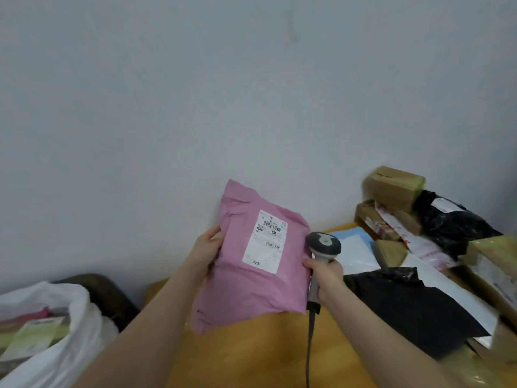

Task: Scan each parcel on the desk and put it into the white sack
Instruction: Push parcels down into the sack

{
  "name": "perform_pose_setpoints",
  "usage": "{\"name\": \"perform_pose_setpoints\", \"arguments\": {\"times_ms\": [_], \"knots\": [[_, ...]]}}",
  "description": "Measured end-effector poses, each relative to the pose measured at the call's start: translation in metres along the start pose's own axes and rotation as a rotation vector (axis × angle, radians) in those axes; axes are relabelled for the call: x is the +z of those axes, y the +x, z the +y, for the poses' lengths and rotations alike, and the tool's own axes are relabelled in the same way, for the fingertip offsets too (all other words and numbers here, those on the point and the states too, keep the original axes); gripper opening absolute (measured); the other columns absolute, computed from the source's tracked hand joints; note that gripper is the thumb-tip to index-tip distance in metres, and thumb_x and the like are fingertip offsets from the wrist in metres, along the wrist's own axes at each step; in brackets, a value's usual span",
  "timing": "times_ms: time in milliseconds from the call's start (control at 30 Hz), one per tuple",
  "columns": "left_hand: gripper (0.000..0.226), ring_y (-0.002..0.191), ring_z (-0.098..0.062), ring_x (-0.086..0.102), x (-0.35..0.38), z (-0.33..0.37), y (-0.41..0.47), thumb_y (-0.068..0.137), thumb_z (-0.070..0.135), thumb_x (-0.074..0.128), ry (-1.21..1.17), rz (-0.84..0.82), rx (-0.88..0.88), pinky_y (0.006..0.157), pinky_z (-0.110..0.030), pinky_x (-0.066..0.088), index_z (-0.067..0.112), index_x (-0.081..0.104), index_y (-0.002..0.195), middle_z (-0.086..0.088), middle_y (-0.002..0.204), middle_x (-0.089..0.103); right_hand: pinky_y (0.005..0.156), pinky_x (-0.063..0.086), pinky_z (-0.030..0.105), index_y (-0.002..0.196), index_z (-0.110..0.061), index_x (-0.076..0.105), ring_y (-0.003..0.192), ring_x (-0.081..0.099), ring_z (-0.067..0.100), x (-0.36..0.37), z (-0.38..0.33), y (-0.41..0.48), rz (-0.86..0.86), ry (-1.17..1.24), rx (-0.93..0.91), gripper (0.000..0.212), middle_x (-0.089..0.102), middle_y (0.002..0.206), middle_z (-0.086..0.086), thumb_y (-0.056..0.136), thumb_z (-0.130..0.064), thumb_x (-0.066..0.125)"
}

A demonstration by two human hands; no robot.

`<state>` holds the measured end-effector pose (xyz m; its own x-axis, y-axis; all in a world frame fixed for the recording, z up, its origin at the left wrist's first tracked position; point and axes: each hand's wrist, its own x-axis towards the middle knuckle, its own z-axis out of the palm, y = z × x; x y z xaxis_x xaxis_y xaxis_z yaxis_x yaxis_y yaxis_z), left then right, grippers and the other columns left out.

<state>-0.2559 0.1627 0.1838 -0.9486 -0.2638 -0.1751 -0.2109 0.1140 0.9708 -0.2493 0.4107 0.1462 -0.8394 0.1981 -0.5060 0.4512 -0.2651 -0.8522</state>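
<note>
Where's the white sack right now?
Head view, bottom left: the white plastic sack sits open, left of the yellow desk, with parcels inside.

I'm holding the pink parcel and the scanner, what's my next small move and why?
Probably swing the scanner across to aim at the barcode label. Your left hand holds the pink parcel with the label facing you, while your right hand grips the scanner beside the parcel's right edge, seemingly not yet pointed at the label.

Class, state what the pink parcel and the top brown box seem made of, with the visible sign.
The pink parcel is likely thin plastic film, matte: it wrinkles and sags. The top brown box seems cardboard, dull, with stiff straight edges and flat faces.
</note>
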Motion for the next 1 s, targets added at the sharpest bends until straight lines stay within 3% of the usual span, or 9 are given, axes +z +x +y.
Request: {"name": "perform_pose_setpoints", "arguments": {"times_ms": [100,167,233,267,367,533,700,800,1000], "knots": [[0.025,0.083,-0.013,0.060,-0.040,-0.019,0.009,0.094,0.033,0.054,0.102,0.113,0.011,0.069,-0.024,0.049,0.019,0.056,0.115,-0.004,0.101,0.065,0.082,0.051,0.040,0.102,-0.006,0.057,0.088,0.059,0.030,0.035,0.011,-0.002,0.021,-0.052,-0.082,0.031,0.060,0.085,0.009,0.077,0.003,0.072],[0.037,0.085,-0.015,0.057,-0.055,-0.028,0.010,0.088,0.053,0.052,0.093,0.069,-0.076,0.073,-0.027,0.047,0.019,0.057,0.103,-0.003,0.094,0.060,0.079,0.050,0.038,0.102,-0.009,0.057,0.088,0.059,0.029,0.054,0.018,-0.005,0.034,-0.076,-0.133,0.034,0.062,0.088,0.009,0.074,0.004,0.072],[0.057,0.097,-0.017,0.061,-0.064,-0.044,0.014,0.077,0.062,0.061,0.117,-0.008,-0.158,0.087,-0.032,0.050,0.017,0.060,0.113,-0.007,0.106,0.063,0.082,0.053,0.042,0.102,-0.010,0.060,0.090,0.061,0.033,0.069,0.026,-0.006,0.046,-0.102,-0.165,0.038,0.065,0.092,0.011,0.069,0.004,0.072],[0.062,0.099,-0.020,0.061,-0.065,-0.049,0.013,0.074,0.058,0.068,0.106,-0.058,-0.204,0.088,-0.033,0.049,0.014,0.059,0.116,-0.009,0.110,0.062,0.083,0.054,0.044,0.101,-0.010,0.061,0.092,0.062,0.034,0.075,0.029,-0.007,0.046,-0.119,-0.168,0.038,0.065,0.092,0.011,0.067,0.004,0.072],[0.059,0.086,-0.023,0.056,-0.070,-0.065,0.012,0.058,0.043,0.082,0.003,-0.095,-0.258,0.077,-0.037,0.045,0.008,0.058,0.100,-0.013,0.096,0.059,0.084,0.054,0.045,0.100,-0.010,0.062,0.091,0.062,0.033,0.086,0.036,-0.010,0.034,-0.153,-0.165,0.037,0.066,0.094,0.012,0.067,0.004,0.071],[0.008,0.069,-0.019,0.061,-0.072,-0.068,0.005,0.087,0.011,0.067,-0.102,0.075,-0.221,0.060,-0.026,0.051,0.005,0.063,0.085,-0.009,0.080,0.066,0.078,0.051,0.038,0.103,-0.006,0.061,0.085,0.059,0.027,0.084,0.035,-0.010,0.009,-0.200,-0.197,0.034,0.063,0.089,0.009,0.071,0.002,0.071],[0.012,0.086,-0.026,0.065,-0.076,-0.069,0.003,0.087,0.007,0.066,-0.098,0.231,-0.148,0.071,-0.031,0.055,0.003,0.068,0.098,-0.016,0.098,0.069,0.085,0.053,0.043,0.106,-0.011,0.062,0.089,0.062,0.027,0.086,0.036,-0.018,-0.002,-0.219,-0.237,0.033,0.068,0.094,0.008,0.079,-0.023,0.075],[0.013,0.089,-0.028,0.066,-0.076,-0.071,0.005,0.086,0.007,0.067,-0.164,0.280,-0.153,0.079,-0.037,0.055,0.003,0.069,0.098,-0.019,0.101,0.069,0.066,0.049,0.034,0.092,-0.006,0.064,0.066,0.058,0.023,0.084,0.037,-0.036,-0.097,-0.230,-0.205,0.022,0.063,0.072,0.010,0.082,-0.023,0.073],[0.022,0.095,-0.032,0.066,-0.078,-0.080,0.006,0.086,0.014,0.069,-0.166,0.334,-0.165,0.083,-0.045,0.055,0.004,0.068,0.106,-0.017,0.103,0.070,0.052,0.045,0.029,0.077,-0.006,0.061,0.047,0.051,0.017,0.085,0.062,-0.078,-0.289,-0.306,-0.110,0.015,0.057,0.055,0.007,0.083,-0.014,0.072]]}}
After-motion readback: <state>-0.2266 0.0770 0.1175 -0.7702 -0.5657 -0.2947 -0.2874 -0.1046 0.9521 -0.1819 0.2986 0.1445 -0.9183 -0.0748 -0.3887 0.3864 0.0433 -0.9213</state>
